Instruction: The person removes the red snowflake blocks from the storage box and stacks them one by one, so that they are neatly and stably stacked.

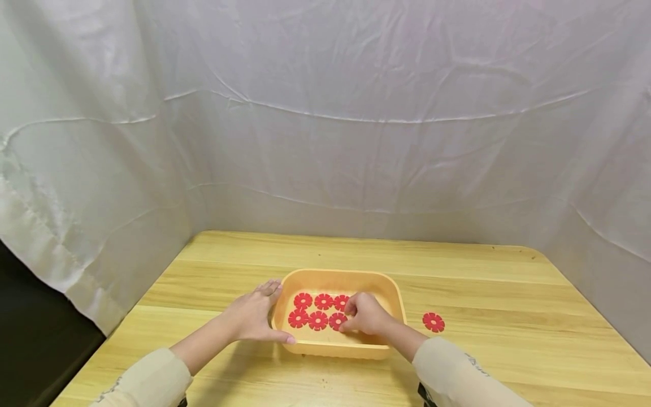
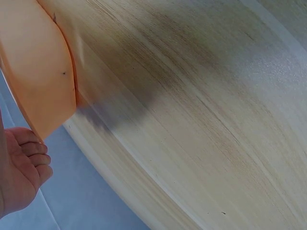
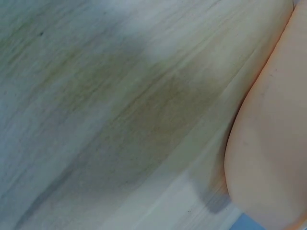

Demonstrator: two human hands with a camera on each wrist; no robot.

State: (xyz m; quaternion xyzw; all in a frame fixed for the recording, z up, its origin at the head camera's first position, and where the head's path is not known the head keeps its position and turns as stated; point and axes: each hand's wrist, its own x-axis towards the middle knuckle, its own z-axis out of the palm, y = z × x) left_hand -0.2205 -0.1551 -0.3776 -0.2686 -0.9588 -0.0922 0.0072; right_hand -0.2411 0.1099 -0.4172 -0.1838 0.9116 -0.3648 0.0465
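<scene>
An orange plastic tray (image 1: 348,350) stands on the wooden table, with two rows of red notched flower-shaped discs (image 1: 318,320) lying flat on its floor. My left hand (image 1: 256,315) holds the tray's left end, thumb along the front rim. In the left wrist view, bent fingers (image 2: 36,153) show at the rim. Inside the tray, my right hand (image 1: 367,314) has its fingers curled and pinches the edge of the front-row right disc (image 1: 337,321). Part of that disc and of the one behind it is covered by the hand.
One more red disc (image 1: 433,322) lies on the table, right of the tray. The wooden tabletop (image 1: 508,305) has rounded back corners, with a pale cloth curtain (image 1: 356,158) behind and on both sides. In the right wrist view, the tray's outer wall (image 3: 268,143) rises at the right.
</scene>
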